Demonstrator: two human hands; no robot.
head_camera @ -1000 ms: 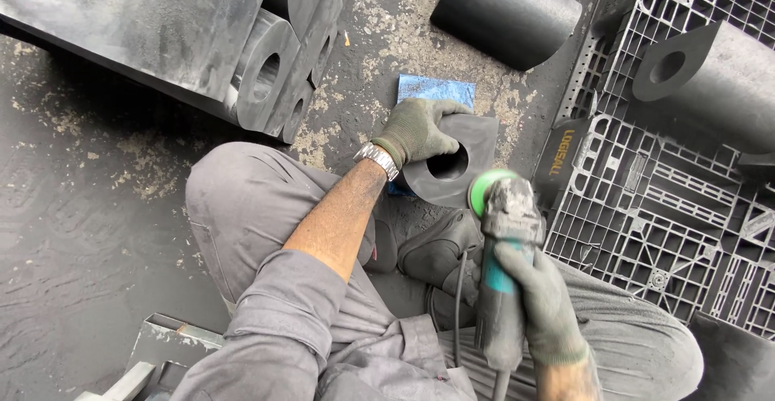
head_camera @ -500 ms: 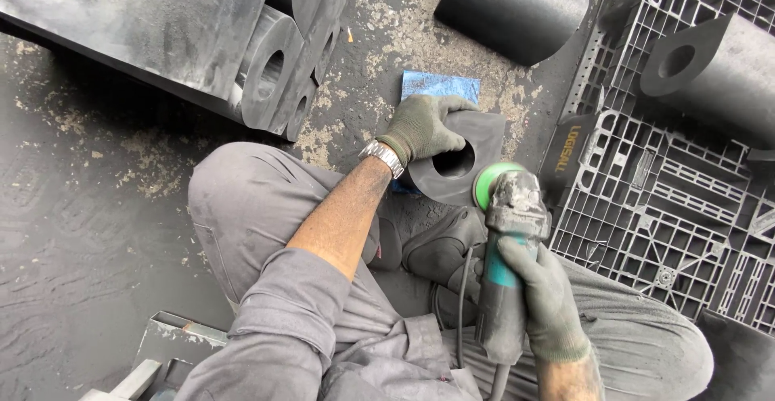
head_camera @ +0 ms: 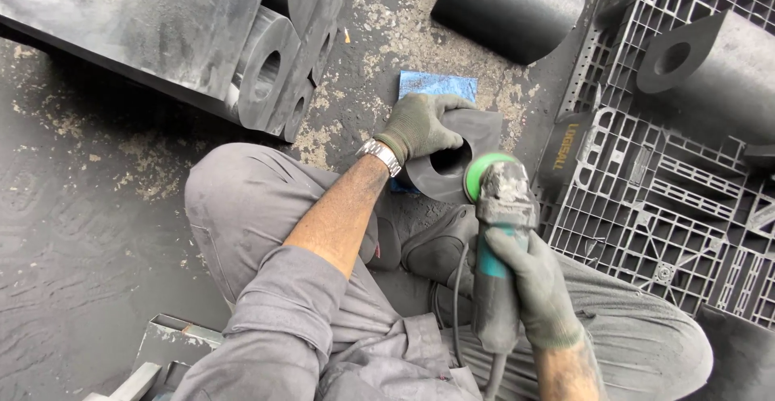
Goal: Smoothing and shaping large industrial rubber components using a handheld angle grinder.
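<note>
My left hand (head_camera: pixel 420 125), in a grey-green glove with a metal watch at the wrist, grips a black rubber block with a round hole (head_camera: pixel 460 155) and steadies it on the floor over a blue sheet (head_camera: pixel 436 86). In my gloved right hand (head_camera: pixel 533 284) is a dusty angle grinder (head_camera: pixel 500 231) with a teal body. Its green disc (head_camera: pixel 483 171) touches the block's right edge beside the hole. I sit cross-legged on the ground in grey work clothes.
A long black rubber profile with cut hollow slices (head_camera: pixel 274 70) lies at the upper left. A black cylinder (head_camera: pixel 504 6) rests at the top. A grey plastic pallet (head_camera: pixel 662 191) on the right carries another hollow rubber piece (head_camera: pixel 710 66). A metal box (head_camera: pixel 169 348) sits lower left.
The grinder's disc stays against the block's edge; both hands hold their grips. Only the view shifted slightly.
</note>
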